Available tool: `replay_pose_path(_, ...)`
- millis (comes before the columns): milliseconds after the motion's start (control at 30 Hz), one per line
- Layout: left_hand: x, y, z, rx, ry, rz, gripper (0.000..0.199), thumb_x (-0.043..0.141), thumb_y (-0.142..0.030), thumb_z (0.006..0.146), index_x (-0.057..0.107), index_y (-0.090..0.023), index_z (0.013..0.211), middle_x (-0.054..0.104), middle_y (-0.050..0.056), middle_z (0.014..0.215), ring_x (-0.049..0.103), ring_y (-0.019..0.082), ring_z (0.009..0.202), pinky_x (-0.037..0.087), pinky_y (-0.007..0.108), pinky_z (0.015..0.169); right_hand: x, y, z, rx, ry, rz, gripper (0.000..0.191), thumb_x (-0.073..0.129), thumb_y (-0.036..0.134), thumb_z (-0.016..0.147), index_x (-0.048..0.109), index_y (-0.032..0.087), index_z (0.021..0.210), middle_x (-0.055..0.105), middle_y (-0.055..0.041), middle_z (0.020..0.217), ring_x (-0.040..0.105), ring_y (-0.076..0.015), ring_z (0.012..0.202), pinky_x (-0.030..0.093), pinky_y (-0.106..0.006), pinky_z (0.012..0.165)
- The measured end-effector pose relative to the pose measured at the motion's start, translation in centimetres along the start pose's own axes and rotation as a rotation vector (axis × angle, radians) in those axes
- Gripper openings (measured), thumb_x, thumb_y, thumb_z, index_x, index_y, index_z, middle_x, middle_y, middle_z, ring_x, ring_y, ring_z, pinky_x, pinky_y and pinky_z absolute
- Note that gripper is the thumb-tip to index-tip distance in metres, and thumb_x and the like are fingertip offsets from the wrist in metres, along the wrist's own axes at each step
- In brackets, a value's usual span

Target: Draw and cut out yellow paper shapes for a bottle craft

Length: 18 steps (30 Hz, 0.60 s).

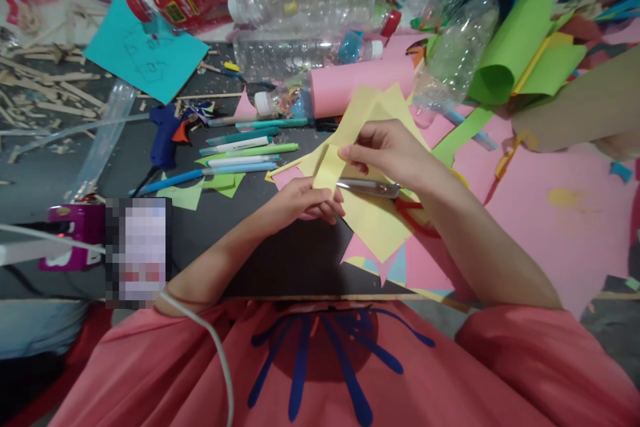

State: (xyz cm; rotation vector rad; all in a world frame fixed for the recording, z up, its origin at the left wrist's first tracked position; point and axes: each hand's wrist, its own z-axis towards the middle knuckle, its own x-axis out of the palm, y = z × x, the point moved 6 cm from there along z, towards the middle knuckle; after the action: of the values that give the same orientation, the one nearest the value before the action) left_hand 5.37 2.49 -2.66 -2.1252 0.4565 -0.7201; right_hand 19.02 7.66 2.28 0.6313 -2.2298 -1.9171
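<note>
Between my two hands is a narrow yellow paper strip [330, 169]. My left hand [309, 201] pinches its lower end between thumb and fingers. Higher up, the thumb and curled fingers of my right hand [383, 150] grip the strip too. Larger yellow paper sheets [383, 230] lie beneath and behind my hands. Scissors [367, 187] with red handles rest on the sheets under my right hand, blades pointing left. A pink paper roll [360, 85] lies just beyond.
Several pens [245, 147] and a blue glue gun [165, 137] lie to the left. A phone [143, 250] and a purple power adapter [73, 237] sit at the near left. Clear plastic bottles [300, 50] line the back. Pink paper [560, 213] covers the right side.
</note>
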Motion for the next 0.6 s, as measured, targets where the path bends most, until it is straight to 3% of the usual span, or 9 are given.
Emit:
replay_pose_path(133, 0.2, -0.1, 0.2, 0.046, 0.018, -0.212, 0.048, 0.077, -0.050, 0.066, 0.063, -0.014, 0.093, 0.075, 0.007, 0.082, 0.070, 0.017, 0.072, 0.053, 0.030, 0.073, 1.6, 0.2, -0.4, 0.021, 0.141, 0.027, 0.025, 0.069, 0.031, 0.082, 0.056, 0.018, 0.065, 0.055, 0.0048, 0.054, 0.047, -0.0077, 0.050, 0.035, -0.023, 0.048)
replay_pose_path(333, 0.5, -0.1, 0.2, 0.016, -0.032, -0.236, 0.024, 0.062, -0.037, 0.078, 0.060, -0.013, 0.081, 0.068, 0.003, 0.068, 0.063, 0.013, 0.061, 0.050, 0.026, 0.066, 3.3, 0.1, -1.1, 0.092, 0.251, 0.093, 0.028, 0.065, 0.040, 0.083, 0.054, 0.020, 0.068, 0.060, 0.0025, 0.054, 0.056, -0.0125, 0.052, 0.040, -0.026, 0.052)
replay_pose_path(433, 0.4, 0.1, 0.1, 0.018, -0.094, -0.218, 0.020, 0.057, -0.035, 0.082, 0.059, -0.015, 0.082, 0.058, -0.003, 0.058, 0.053, 0.009, 0.050, 0.050, 0.025, 0.063, 3.2, -0.3, -0.7, 0.070, 0.198, 0.067, 0.032, 0.068, 0.043, 0.081, 0.053, 0.019, 0.065, 0.059, 0.0022, 0.056, 0.055, -0.0126, 0.055, 0.039, -0.026, 0.053)
replay_pose_path(600, 0.4, 0.3, 0.2, 0.048, -0.141, -0.214, 0.022, 0.058, -0.038, 0.083, 0.056, -0.016, 0.079, 0.054, -0.004, 0.057, 0.048, 0.007, 0.046, 0.043, 0.021, 0.053, 1.1, -0.6, 0.3, -0.037, -0.041, -0.022, 0.031, 0.067, 0.039, 0.082, 0.052, 0.019, 0.064, 0.048, 0.0057, 0.056, 0.043, -0.0087, 0.051, 0.035, -0.024, 0.051)
